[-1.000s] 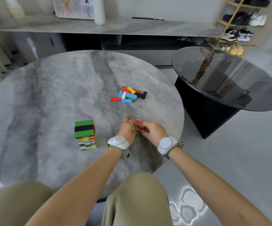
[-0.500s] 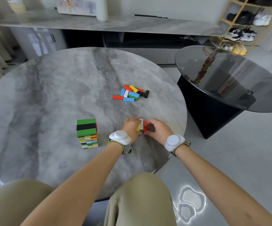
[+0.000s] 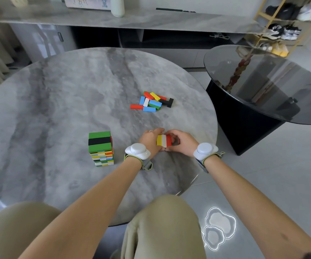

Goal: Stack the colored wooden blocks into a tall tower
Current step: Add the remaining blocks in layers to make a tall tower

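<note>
Multicoloured wooden block tower [image 3: 100, 147], left on grey marble tabletop [image 3: 57, 109]: untouched. Left hand [image 3: 150, 141] and right hand [image 3: 183, 143]: clasped round yellow, white and red wooden block trio [image 3: 164, 140], jumbled a second ago, now squared into one row. Next layer judged ready.

marble table [image 3: 57, 101], glass side table [image 3: 281, 101], shoe rack [image 3: 274, 21]

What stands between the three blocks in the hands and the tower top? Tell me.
Nothing visible does. The left hand and right hand grip the three blocks side by side; the tower stands to their left, with only bare table between. The loose pile lies farther back, off that path.
</note>
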A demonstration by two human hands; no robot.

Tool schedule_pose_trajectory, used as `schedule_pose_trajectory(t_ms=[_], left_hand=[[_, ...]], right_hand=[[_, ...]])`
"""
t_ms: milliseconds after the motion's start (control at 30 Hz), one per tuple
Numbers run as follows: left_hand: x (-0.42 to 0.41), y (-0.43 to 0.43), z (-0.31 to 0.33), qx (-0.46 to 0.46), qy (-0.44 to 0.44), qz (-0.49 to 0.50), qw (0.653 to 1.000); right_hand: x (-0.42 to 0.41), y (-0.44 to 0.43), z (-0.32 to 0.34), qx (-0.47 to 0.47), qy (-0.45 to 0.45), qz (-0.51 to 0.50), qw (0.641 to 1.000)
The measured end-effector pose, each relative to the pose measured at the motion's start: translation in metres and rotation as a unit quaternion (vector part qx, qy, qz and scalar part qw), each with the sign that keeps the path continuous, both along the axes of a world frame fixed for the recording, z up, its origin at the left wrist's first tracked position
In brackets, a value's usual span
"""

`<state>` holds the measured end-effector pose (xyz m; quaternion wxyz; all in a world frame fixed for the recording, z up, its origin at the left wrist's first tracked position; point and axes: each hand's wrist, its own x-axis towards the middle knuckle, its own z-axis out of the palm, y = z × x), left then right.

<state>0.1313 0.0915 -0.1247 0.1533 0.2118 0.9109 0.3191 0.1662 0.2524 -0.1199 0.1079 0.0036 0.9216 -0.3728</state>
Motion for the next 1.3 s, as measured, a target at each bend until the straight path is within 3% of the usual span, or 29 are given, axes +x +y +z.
schedule_pose_trajectory(t_ms=[267, 467, 633, 900, 1300], left_hand=[[0.009, 0.005, 0.017, -0.042, 0.027, -0.015, 0.999], [0.021, -0.019, 0.079, -0.047, 0.129, 0.007, 0.991], [0.03, -0.08, 0.137, -0.014, 0.207, 0.033, 0.978], [0.03, -0.175, 0.138, 0.024, 0.113, 0.056, 0.992], [0.025, -0.183, 0.104, 0.041, 0.058, 0.051, 0.996]], right_hand=[[0.009, -0.003, 0.017, -0.003, 0.009, -0.01, 1.0], [0.013, -0.023, 0.078, 0.039, 0.1, 0.008, 0.994], [0.008, -0.072, 0.127, 0.002, 0.173, 0.058, 0.983], [-0.006, -0.158, 0.115, 0.015, 0.137, 0.124, 0.983], [-0.006, -0.161, 0.088, 0.004, 0.07, 0.122, 0.99]])
